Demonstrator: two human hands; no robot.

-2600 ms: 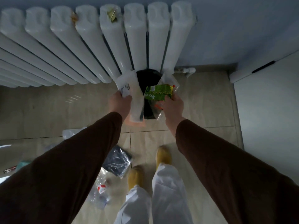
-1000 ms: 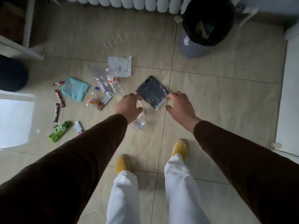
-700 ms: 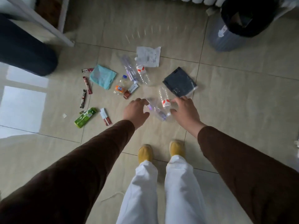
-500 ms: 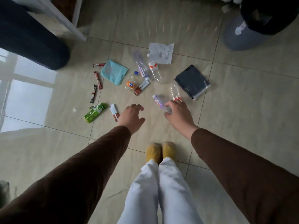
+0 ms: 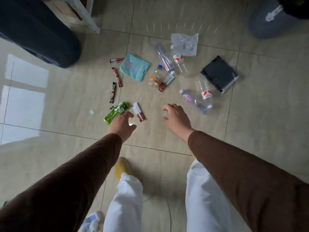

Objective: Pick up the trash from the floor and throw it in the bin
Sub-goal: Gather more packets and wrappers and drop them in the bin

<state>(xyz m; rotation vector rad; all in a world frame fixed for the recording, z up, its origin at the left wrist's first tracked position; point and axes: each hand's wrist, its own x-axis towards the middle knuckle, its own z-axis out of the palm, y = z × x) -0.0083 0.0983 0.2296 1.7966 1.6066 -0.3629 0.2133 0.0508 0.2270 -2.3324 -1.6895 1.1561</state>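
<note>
Trash lies scattered on the tiled floor. My left hand is open, its fingers over the near end of a green wrapper and beside a red-and-white sachet. My right hand is open and empty, left of two clear plastic bottles. Farther off lie a teal pouch, a small orange-label bottle, more clear bottles, a white plastic bag and a dark packet. The grey bin with a black liner stands at the top right.
Several thin red and dark stick sachets lie left of the teal pouch. A dark blue rounded object and a white furniture leg fill the top left. More plastic litter lies by my legs at the bottom.
Both hands let go of trash over the bin, then the view swung back to the floor. My hands moved left across the litter; the left one now reaches the green wrapper.
</note>
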